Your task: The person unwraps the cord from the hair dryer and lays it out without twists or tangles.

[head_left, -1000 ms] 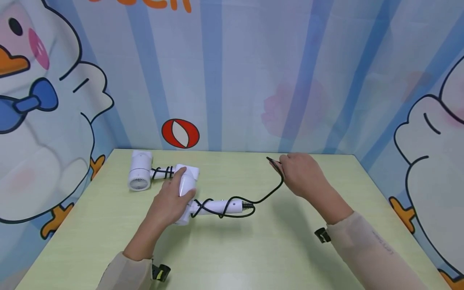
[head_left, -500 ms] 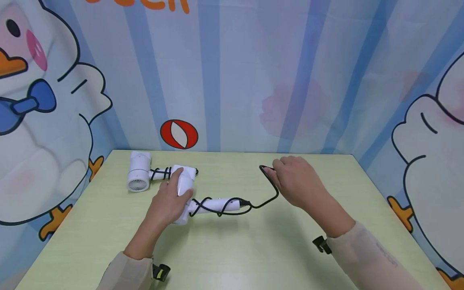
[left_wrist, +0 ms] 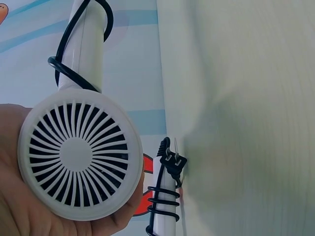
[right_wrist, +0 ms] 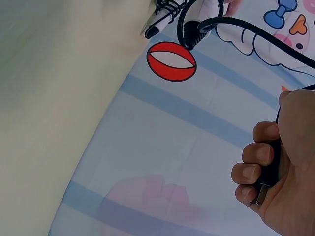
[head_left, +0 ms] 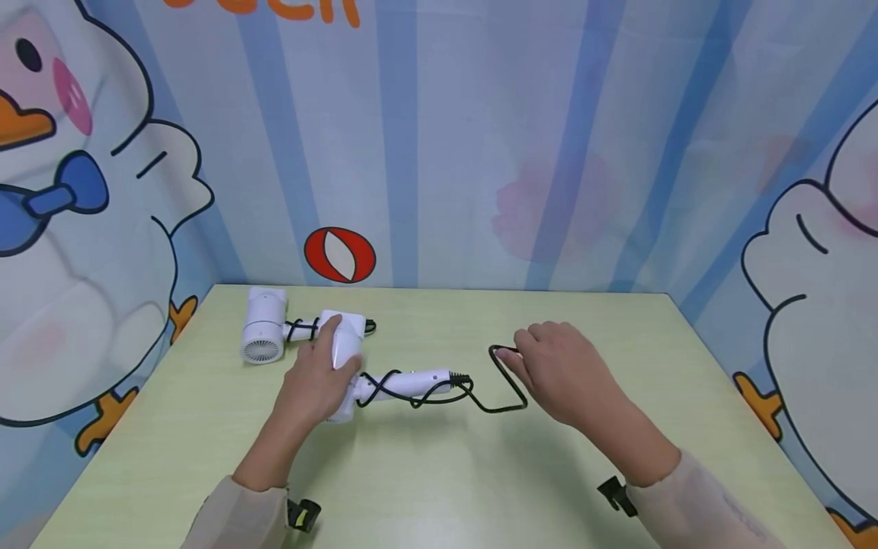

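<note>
My left hand (head_left: pixel 314 385) grips the barrel of a white hair dryer (head_left: pixel 347 347), held above the table. Its round slotted grille (left_wrist: pixel 76 155) faces the left wrist camera. A black cord (head_left: pixel 488 411) crosses over the dryer's handle (head_left: pixel 418 383), then runs slack to my right hand (head_left: pixel 564 374). Inside that hand's curled fingers sits the black plug (right_wrist: pixel 270 172), with a metal prong peeking out in the right wrist view. A second white hair dryer (head_left: pixel 264 324) lies at the back left, its cord wound round its handle; the held dryer partly covers it.
The pale wooden table (head_left: pixel 425 488) ends at a striped blue curtain (head_left: pixel 446 152) with cartoon ducks on both sides. In the left wrist view, the second dryer's two-pronged plug (left_wrist: pixel 173 163) lies against its handle.
My right hand has come down and nearer to me with the plug, and the cord sags in a lower bend. The left hand and dryer have shifted slightly left.
</note>
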`<state>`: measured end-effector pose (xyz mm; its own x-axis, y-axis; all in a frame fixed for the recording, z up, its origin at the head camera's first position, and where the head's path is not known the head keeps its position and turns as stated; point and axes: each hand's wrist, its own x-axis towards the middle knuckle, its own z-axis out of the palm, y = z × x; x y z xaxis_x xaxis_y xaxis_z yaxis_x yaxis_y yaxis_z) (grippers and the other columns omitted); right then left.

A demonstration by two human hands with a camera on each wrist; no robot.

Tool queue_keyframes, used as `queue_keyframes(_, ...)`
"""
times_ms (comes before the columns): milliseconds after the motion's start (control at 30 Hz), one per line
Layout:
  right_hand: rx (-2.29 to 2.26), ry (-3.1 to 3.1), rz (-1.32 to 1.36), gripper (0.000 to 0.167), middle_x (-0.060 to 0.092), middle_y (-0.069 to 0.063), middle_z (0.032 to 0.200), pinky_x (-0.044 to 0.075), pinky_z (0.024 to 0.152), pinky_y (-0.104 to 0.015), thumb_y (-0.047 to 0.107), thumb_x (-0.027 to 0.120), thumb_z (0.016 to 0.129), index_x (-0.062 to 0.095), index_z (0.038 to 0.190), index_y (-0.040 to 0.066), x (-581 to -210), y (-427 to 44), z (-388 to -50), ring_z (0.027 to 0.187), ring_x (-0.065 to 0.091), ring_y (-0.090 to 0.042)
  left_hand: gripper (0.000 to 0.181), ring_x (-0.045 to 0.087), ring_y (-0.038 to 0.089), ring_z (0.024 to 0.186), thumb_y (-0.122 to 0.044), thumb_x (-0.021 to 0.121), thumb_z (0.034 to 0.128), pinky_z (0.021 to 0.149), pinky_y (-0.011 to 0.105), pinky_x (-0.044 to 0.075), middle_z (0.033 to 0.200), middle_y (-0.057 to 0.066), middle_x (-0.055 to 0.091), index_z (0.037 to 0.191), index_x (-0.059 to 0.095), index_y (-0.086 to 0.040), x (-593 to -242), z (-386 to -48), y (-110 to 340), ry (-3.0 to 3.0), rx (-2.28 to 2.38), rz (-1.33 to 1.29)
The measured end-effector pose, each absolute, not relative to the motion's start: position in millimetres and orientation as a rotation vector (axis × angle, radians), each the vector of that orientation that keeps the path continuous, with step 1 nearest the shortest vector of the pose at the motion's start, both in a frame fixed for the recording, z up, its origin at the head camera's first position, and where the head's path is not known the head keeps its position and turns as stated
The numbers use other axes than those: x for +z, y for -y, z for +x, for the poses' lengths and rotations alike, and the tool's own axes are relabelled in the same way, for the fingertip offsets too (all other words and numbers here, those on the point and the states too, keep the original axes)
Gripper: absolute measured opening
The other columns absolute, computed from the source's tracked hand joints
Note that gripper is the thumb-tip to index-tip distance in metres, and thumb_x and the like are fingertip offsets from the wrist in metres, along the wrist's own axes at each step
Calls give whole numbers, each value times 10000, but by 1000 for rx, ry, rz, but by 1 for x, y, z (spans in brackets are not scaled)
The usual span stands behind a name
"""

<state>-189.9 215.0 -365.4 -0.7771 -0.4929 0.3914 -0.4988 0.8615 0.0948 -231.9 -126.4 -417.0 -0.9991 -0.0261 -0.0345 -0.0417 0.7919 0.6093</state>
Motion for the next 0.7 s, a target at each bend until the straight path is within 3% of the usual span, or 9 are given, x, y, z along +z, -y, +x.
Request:
queue_keyframes(300,-27,2579,777,435,300,50,629,309,603,-294,411,513,1052,394,727,148,-373,-218,-179,561,287,-137,759,601,399,942,-439,530,1002,599,369,523,1338,292,438,1628,141,-257,-416,-232,127,-2947,1011,-65)
queue_keyframes(700,-55,2611,798,403,309,65,646,328,616,-287,407,558,1031,434,740,157,-390,-221,-169,585,295,-121,755,604,395,934,-429,531,999,595,365,519,1316,290,452,1625,153,-243,-414,-231,128,-2949,1030,-58)
